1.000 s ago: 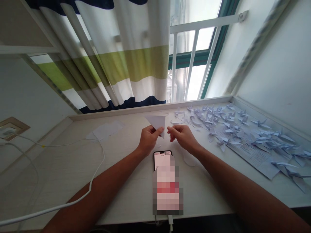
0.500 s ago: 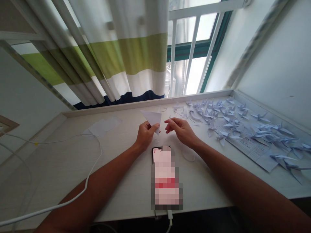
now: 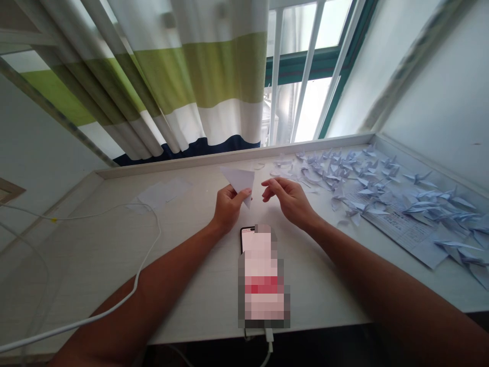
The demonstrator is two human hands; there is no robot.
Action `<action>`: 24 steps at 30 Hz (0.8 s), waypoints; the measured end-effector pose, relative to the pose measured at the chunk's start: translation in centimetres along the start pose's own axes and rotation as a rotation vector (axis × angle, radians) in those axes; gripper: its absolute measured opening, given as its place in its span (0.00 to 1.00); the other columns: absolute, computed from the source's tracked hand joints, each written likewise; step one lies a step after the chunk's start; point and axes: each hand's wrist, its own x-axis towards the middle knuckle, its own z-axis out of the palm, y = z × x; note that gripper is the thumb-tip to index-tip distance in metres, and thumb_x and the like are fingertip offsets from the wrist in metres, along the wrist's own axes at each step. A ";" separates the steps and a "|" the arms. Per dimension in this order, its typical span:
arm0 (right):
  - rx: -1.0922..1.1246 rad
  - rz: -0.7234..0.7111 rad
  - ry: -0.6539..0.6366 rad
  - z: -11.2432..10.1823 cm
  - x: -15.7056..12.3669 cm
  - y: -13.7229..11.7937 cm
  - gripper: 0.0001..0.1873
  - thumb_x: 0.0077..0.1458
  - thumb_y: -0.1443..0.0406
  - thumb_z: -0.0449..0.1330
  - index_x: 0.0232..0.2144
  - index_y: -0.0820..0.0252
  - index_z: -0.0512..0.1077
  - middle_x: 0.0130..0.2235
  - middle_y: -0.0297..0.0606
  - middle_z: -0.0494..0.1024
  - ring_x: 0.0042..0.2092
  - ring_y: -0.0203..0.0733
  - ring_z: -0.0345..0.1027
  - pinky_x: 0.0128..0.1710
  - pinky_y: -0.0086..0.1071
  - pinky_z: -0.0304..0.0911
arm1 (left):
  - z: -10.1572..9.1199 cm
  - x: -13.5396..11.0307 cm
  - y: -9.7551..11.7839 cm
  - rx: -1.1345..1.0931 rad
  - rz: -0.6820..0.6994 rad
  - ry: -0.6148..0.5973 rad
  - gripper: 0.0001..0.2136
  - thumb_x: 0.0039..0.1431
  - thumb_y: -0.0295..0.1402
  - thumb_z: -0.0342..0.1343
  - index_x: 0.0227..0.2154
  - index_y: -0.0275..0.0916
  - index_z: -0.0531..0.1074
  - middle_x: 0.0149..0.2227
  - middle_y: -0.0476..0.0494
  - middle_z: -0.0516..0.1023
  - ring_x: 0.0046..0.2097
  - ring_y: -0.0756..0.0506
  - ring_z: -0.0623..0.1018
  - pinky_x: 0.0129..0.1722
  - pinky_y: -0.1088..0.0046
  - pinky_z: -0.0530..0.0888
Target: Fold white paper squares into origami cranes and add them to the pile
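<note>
Paper (image 3: pixel 241 179), folded to a pointed white triangle, is at the centre of the frame, held above the table (image 3: pixel 191 290) in the left hand (image 3: pixel 228 206). From my end of the head view, I see the left thumb laid flat on the paper's lower part, so that hand is closed on it; how its fingers lie behind the sheet I cannot tell. The longest edge slants from a tip at the upper left down to a point just below the thumb, while a shorter, steeper edge faces the right of the frame.

That steep edge is the relation I judge to matter most: the right hand (image 3: pixel 288 196) is about level with it, across a narrow gap. Its fingers are loosely bent and parted, tips aimed left toward the paper but not touching, and I make out nothing between them. The left hand is the nearer, being in contact.

Below both hands, lower centre, I have a phone (image 3: pixel 263 275), its screen mostly masked by blurred blocks. Folded paper cranes (image 3: pixel 369 186) crowd the right of the frame, well apart from the held paper, some lying over a printed sheet (image 3: pixel 412 242).
</note>
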 end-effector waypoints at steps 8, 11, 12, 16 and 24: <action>0.073 -0.047 -0.154 0.0 -0.1 -0.4 0.22 0.62 0.46 0.59 0.33 0.58 0.77 0.36 0.39 0.80 0.39 0.44 0.72 0.44 0.38 0.68 | 0.5 -0.4 0.0 -0.085 -0.089 -0.286 0.13 0.53 0.42 0.68 0.33 0.37 0.82 0.32 0.42 0.82 0.35 0.45 0.77 0.36 0.69 0.73; 0.036 -0.066 -0.132 0.0 -0.2 -0.5 0.21 0.59 0.47 0.62 0.28 0.58 0.75 0.32 0.37 0.78 0.36 0.43 0.70 0.40 0.36 0.66 | 0.5 -0.4 -0.3 -0.046 -0.115 -0.330 0.14 0.54 0.44 0.68 0.33 0.36 0.81 0.31 0.42 0.81 0.33 0.47 0.75 0.33 0.70 0.72; 0.021 -0.067 -0.115 -0.1 -0.3 -0.5 0.20 0.59 0.48 0.62 0.28 0.58 0.75 0.31 0.37 0.78 0.36 0.43 0.70 0.40 0.36 0.66 | 0.4 -0.4 -0.4 -0.015 -0.110 -0.322 0.14 0.54 0.44 0.68 0.32 0.36 0.80 0.31 0.42 0.80 0.32 0.47 0.75 0.33 0.70 0.71; -0.135 -0.084 0.048 -0.1 -0.3 -0.7 0.18 0.61 0.53 0.62 0.26 0.58 0.75 0.30 0.38 0.77 0.33 0.42 0.69 0.37 0.37 0.64 | 0.3 -0.6 -0.1 0.188 0.094 0.005 0.14 0.52 0.39 0.70 0.35 0.39 0.74 0.34 0.46 0.76 0.32 0.49 0.72 0.34 0.72 0.70; -0.477 -0.372 0.050 0.1 -0.8 -0.1 0.16 0.62 0.57 0.63 0.25 0.58 0.70 0.30 0.37 0.75 0.31 0.40 0.66 0.33 0.36 0.60 | 1.2 -1.2 0.2 -0.003 -0.033 -0.095 0.22 0.57 0.44 0.67 0.48 0.39 0.68 0.45 0.39 0.80 0.46 0.43 0.79 0.45 0.67 0.74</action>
